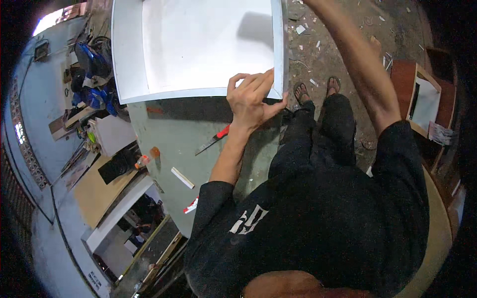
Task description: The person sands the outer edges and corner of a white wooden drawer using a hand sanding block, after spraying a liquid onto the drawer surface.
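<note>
A large white open box or cabinet carcass [198, 93] with raised side walls rests on a grey-green worktable [174, 129]. My left hand [250, 99] grips its near right corner. The fingers bend over the rim toward the inside, while the thumb presses along the outer edge. My right forearm [350, 49] reaches up past the right side of the box and leaves the picture at the top, so that hand is out of sight. Close to my left wrist, a red-handled tool with a long dark blade [213, 139] lies on the table.
A white strip [182, 178], a red-and-white piece [191, 205] and an orange-tinted bottle [142, 161] lie left of my arm. Blue motorbike parts [92, 59] stand at far left. Scraps litter the floor [310, 49] around my feet. A brown wooden cabinet [403, 82] stands at right.
</note>
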`<state>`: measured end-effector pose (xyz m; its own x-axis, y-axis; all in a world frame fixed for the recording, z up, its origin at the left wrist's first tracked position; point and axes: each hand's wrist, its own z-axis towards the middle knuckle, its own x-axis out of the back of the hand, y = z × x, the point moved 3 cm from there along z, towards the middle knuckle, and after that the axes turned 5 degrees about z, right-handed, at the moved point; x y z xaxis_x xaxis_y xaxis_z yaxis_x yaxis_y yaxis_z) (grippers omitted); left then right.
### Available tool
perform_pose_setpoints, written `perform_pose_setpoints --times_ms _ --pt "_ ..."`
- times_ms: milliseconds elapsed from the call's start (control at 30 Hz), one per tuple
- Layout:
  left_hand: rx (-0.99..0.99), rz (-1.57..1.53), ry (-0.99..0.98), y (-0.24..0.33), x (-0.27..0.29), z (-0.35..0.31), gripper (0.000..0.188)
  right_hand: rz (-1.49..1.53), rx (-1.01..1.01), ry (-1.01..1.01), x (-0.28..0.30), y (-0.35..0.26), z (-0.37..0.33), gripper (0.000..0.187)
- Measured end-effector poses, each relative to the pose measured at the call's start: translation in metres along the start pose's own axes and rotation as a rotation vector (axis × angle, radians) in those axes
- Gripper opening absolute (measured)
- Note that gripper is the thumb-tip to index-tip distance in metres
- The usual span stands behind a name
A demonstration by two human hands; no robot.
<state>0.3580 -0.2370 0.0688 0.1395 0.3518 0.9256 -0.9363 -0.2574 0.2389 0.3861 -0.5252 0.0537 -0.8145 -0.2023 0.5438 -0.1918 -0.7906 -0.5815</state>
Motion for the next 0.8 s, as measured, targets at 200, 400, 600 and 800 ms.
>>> perform_pose_setpoints --times_ms 200,400,600,800 --pt "0.04 0.048 -0.127 -0.011 -0.001 -0.021 0.044 0.223 0.159 -0.18 0.06 -0.107 -0.144 0.052" --pt "-0.004 -0.016 -0.033 0.0 0.001 -0.003 0.048 0.037 0.017 -0.192 0.005 -0.013 -0.004 0.051" --pt "0.006 -0.012 -0.019 -0.004 0.0 -0.003 0.049 0.028 0.109 -0.111 -0.007 0.0 -0.003 0.055" --pt "0.027 0.004 -0.027 -0.009 -0.002 -0.01 0.046 0.249 0.196 -0.221 0.036 -0.072 -0.125 0.06"
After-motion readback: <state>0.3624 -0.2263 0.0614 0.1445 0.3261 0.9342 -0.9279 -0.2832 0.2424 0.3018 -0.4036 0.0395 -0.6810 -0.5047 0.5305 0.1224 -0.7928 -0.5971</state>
